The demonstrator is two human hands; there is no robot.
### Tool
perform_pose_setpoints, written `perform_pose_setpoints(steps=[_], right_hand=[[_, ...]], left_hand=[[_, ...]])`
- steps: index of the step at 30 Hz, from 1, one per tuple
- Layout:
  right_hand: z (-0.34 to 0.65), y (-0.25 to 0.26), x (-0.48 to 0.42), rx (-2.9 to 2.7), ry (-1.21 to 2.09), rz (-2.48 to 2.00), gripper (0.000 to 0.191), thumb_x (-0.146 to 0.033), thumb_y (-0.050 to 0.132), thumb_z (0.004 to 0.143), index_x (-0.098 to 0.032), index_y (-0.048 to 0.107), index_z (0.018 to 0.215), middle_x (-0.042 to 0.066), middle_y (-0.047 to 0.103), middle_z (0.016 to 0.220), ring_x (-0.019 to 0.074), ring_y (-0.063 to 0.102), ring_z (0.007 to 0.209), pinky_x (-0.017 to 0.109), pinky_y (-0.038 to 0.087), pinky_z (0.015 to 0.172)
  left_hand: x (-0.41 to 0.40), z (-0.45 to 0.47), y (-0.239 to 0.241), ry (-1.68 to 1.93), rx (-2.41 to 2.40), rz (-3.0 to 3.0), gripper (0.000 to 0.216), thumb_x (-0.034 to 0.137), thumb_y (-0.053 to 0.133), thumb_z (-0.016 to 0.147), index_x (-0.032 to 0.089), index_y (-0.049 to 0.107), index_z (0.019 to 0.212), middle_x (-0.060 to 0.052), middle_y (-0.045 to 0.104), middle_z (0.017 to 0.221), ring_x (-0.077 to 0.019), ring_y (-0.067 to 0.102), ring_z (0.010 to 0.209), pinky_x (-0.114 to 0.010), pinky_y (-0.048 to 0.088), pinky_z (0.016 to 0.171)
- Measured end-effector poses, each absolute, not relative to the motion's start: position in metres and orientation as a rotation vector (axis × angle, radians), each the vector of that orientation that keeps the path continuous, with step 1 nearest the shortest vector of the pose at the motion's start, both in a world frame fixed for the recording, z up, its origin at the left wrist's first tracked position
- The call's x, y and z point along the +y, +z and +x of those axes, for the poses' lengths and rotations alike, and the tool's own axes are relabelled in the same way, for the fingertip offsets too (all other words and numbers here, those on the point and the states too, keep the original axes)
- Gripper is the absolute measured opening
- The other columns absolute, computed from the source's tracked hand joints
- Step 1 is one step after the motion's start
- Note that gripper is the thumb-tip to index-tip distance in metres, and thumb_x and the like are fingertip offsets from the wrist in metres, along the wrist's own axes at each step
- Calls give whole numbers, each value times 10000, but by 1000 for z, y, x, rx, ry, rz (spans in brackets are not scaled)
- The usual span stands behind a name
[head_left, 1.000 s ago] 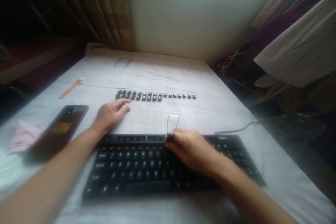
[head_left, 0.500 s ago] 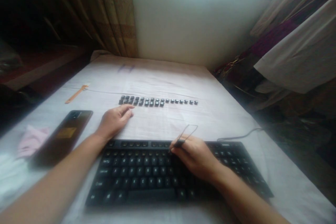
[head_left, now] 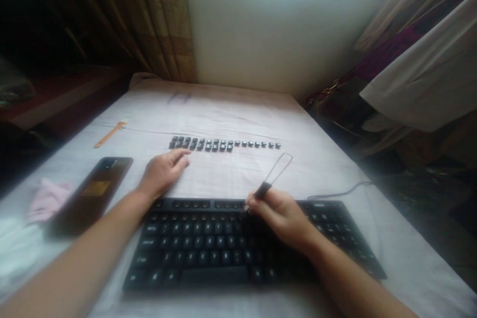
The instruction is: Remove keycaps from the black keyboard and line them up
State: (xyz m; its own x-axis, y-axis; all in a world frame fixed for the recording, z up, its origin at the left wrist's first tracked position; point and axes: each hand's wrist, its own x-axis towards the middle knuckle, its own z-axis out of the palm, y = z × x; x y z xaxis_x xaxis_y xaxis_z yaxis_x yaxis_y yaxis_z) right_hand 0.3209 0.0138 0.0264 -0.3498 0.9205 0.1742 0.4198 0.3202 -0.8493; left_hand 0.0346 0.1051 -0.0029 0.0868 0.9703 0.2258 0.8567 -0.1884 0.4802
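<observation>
A black keyboard (head_left: 208, 248) lies on a white cloth-covered table in front of me. My right hand (head_left: 283, 216) rests over its upper middle, fingers pinched on the black handle of a wire keycap puller (head_left: 274, 176), whose loop tilts up and to the right. My left hand (head_left: 164, 171) lies flat on the cloth just beyond the keyboard's top left corner, fingers stretched out toward a row of removed black keycaps (head_left: 223, 144), holding nothing.
A dark phone (head_left: 93, 191) lies left of the keyboard, a pink cloth (head_left: 48, 198) beyond it at the left edge. An orange tool (head_left: 110, 134) sits farther back left. The keyboard's cable (head_left: 339, 193) runs off right. Curtains and a wall stand behind.
The wire puller in my right hand has swung from upright to leaning right, and the hand has lifted slightly. My left hand has stayed put.
</observation>
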Motion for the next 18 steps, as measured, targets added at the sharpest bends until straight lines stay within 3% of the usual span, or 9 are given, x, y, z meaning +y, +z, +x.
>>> perform_pose_setpoints(steps=[5, 12, 18], right_hand=[[321, 28, 14, -1827, 1016, -1206, 195, -307, 527, 890, -178, 639, 795, 16, 658, 700, 154, 625, 665, 272, 524, 641], [318, 33, 14, -1818, 725, -1127, 150, -249, 530, 890, -192, 640, 805, 27, 688, 733, 163, 646, 671, 283, 527, 653], [315, 46, 12, -1857, 556, -1022, 112, -174, 533, 888, -197, 629, 836, 18, 691, 765, 143, 653, 675, 264, 532, 659]], left_hand=[[108, 29, 0, 721, 1807, 2118, 332, 389, 510, 841, 252, 698, 1078, -23, 761, 1003, -244, 699, 908, -324, 518, 833], [77, 63, 37, 706, 1441, 2149, 311, 479, 545, 856, 263, 717, 999, -15, 740, 1047, -222, 677, 922, -302, 516, 799], [36, 110, 57, 504, 1027, 2036, 326, 387, 626, 840, 253, 642, 1137, -5, 722, 974, -185, 657, 862, -288, 500, 764]])
